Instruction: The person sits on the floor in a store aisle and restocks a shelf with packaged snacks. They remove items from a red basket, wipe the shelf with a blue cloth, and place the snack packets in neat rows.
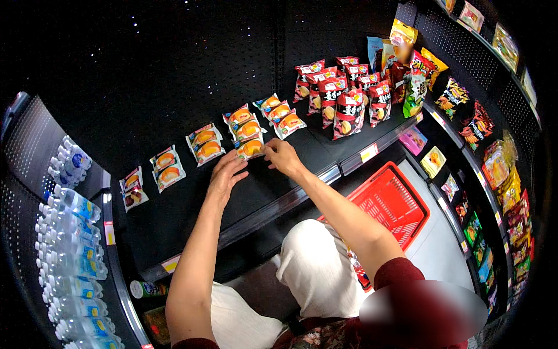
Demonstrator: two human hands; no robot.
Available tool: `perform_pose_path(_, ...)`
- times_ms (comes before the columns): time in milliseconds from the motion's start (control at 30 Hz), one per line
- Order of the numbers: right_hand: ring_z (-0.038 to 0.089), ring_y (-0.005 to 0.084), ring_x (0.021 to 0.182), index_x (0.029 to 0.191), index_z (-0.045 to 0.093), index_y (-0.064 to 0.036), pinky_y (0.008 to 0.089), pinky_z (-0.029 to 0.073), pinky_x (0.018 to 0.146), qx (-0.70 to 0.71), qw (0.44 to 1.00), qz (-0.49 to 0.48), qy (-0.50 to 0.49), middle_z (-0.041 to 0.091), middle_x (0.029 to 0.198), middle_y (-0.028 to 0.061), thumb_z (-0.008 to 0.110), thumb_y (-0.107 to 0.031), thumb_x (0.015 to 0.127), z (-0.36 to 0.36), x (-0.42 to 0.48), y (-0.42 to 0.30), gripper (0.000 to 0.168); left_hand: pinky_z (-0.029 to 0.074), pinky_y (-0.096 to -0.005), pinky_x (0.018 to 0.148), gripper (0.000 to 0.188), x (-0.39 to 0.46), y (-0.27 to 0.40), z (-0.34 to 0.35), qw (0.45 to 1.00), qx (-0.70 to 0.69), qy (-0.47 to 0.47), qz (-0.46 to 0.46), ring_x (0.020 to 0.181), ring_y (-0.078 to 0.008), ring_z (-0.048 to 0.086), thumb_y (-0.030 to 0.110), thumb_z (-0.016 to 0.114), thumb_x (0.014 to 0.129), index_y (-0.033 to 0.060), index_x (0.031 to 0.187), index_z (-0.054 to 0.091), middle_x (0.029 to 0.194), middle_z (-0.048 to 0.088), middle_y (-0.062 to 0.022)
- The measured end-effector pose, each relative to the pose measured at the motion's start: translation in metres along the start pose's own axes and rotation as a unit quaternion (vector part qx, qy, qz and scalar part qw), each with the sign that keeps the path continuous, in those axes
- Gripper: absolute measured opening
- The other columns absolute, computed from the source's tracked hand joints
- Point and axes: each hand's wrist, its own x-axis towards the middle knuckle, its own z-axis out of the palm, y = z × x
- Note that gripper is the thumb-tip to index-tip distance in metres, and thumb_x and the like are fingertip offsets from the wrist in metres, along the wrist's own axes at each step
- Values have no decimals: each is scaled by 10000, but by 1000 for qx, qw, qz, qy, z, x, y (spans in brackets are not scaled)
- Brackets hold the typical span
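Both hands touch the front wrapped bread bun (250,149) of a column on a black store shelf (279,174). My left hand (226,176) rests at its left edge, fingers spread. My right hand (282,157) has its thumb and fingertips at the bun's right edge; whether they pinch the wrapper I cannot tell. To the left lie further packets of buns in short columns (205,145), (168,169) and a packet with a darker filling (134,192). Another column of wrapped buns (280,117) lies just to the right.
Upright red snack bags (348,114) stand at the shelf's right part. Water bottles (80,257) fill the left shelf. Below the shelf edge is a red plastic basket (392,200) on the floor. More snack packets (477,124) line the curved shelves on the right.
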Motion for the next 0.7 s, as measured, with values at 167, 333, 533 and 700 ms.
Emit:
perform_pose_path(167, 666, 149, 728, 1097, 579, 75, 279, 571, 550, 95, 995, 30, 27, 648, 949, 154, 659, -318, 930, -2, -34, -7, 434, 515, -429, 930, 402, -15, 1, -2, 1000, -25, 2, -17, 1150, -324, 608, 182, 592, 956, -13, 1300, 522, 1258, 589, -175)
perform_pose_path(333, 641, 133, 662, 1143, 587, 40, 265, 542, 510, 86, 989, 95, -77, 649, 802, 90, 747, -386, 859, -43, -79, -35, 537, 520, -402, 898, 281, -38, 5, 19, 994, -37, -83, -52, 1081, -299, 647, 197, 605, 954, 28, 1177, 579, 1156, 635, -146)
perform_pose_path(533, 650, 128, 833, 1139, 570, 42, 269, 561, 663, 156, 988, 4, 4, 672, 1027, 98, 730, -259, 875, -95, -150, -10, 431, 539, -382, 882, 315, -56, 8, 49, 977, 26, -192, -87, 1000, -262, 682, 210, 599, 956, 37, 1217, 575, 1196, 637, -154)
perform_pose_path(700, 603, 105, 910, 1113, 568, -11, 270, 497, 791, 138, 990, 36, 24, 658, 1044, 51, 683, -152, 872, -150, -223, 27, 302, 553, -394, 859, 378, -40, -11, 35, 996, 14, -74, -51, 1031, -270, 666, 204, 629, 934, 20, 1258, 563, 1189, 646, -169)
